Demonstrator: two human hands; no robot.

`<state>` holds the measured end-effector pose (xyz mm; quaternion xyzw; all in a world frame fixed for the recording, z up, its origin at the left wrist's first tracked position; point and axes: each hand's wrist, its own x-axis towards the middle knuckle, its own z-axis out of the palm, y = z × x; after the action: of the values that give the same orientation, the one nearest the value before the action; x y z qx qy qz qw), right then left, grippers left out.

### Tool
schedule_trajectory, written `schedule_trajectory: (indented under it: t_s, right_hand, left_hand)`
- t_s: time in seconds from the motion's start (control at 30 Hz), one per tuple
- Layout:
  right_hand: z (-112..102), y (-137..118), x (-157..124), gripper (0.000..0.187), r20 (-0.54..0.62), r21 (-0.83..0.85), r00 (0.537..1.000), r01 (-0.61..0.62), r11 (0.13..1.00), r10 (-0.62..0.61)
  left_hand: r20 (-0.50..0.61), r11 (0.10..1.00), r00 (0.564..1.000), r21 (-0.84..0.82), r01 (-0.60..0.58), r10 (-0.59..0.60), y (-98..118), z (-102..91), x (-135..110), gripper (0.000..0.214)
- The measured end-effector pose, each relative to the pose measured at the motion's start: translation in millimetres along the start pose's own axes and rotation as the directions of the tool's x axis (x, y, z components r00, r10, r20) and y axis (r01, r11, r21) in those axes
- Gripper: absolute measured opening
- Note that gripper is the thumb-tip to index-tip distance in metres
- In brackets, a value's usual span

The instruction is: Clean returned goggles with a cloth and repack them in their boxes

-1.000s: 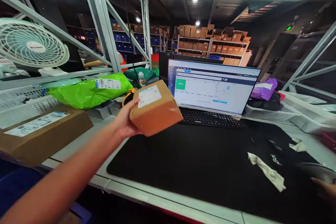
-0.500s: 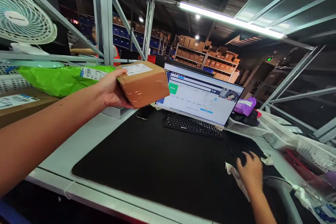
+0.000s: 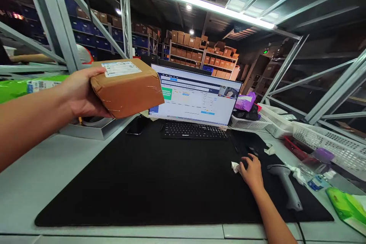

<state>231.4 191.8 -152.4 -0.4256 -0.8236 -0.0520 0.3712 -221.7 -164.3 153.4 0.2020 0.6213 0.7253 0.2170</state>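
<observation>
My left hand (image 3: 82,93) grips a brown cardboard box (image 3: 131,93), holding it up above the left part of the desk. A white shipping label (image 3: 121,68) lies on the box's upper face, and clear tape shines on its side. My right hand (image 3: 252,171) is low over the black desk mat (image 3: 148,183), fingers slightly curled and thumb apart, with nothing seen in it. Just beyond its fingertips sits a black mouse (image 3: 253,151). A crumpled white paper scrap (image 3: 235,167) lies by the thumb. A grey barcode scanner (image 3: 286,187) rests to the right of that hand.
A monitor (image 3: 194,99) stands behind a black keyboard (image 3: 194,130); a phone (image 3: 138,125) lies left of it. White baskets (image 3: 328,148) line the right side, near a green packet (image 3: 347,206). A green parcel (image 3: 14,89) and metal frame posts (image 3: 55,19) are at left.
The view has swung right and down. The left hand still holds the box up. My right hand has moved away from the scanner side toward the mouse, and the monitor's page shows different content.
</observation>
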Motion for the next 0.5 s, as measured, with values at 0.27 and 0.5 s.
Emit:
schedule_trajectory:
  t_s: [0.27,0.5]
  right_hand:
    - [7.6,5.6,-2.0,0.032,0.037,0.046,0.999,-0.011,0.999,0.009]
    - [-0.8,8.1,16.4,0.038,0.125,0.039,0.991,-0.056,0.998,0.051]
  left_hand:
    - [-0.023,1.000,1.000,-0.009,-0.001,0.001,7.2,-3.3,-0.5,0.064]
    - [-0.097,0.998,0.994,0.055,-0.041,0.046,11.2,-12.0,-3.7,0.053]
